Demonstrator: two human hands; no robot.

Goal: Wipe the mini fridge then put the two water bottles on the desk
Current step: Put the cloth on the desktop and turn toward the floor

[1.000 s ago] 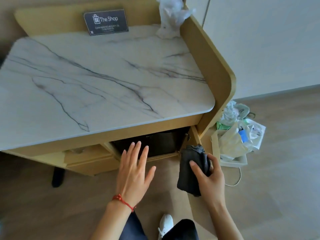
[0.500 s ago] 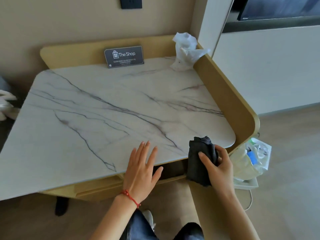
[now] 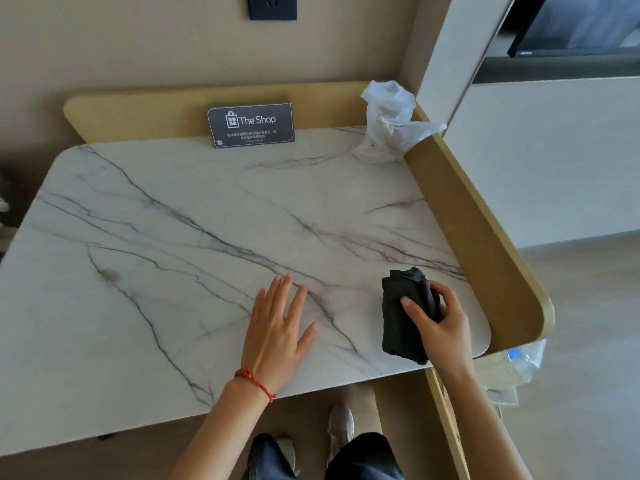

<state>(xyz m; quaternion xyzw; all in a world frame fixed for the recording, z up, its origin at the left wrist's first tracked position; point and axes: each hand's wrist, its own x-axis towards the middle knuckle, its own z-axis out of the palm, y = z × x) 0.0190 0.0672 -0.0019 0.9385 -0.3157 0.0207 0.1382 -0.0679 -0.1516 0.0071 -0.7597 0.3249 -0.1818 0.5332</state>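
Note:
My right hand (image 3: 438, 329) grips a folded dark grey cloth (image 3: 401, 313) over the near right part of the white marble desk top (image 3: 173, 237). My left hand (image 3: 277, 330) is flat, fingers straight and spread, over the desk's front edge, with a red string round its wrist. The mini fridge is hidden below the desk top. No water bottle stands on the desk; a plastic bottle (image 3: 519, 362) shows in a bag on the floor at the desk's right corner.
A dark "The Shop" sign (image 3: 251, 124) leans on the desk's wooden back rim. Crumpled white plastic (image 3: 389, 123) lies in the far right corner. A tall wooden side panel (image 3: 485, 251) bounds the desk's right side. My feet stand below.
The view has risen from under the desk to its top. Both hands have come up from in front of the fridge opening to above the marble surface, the cloth still in my right hand.

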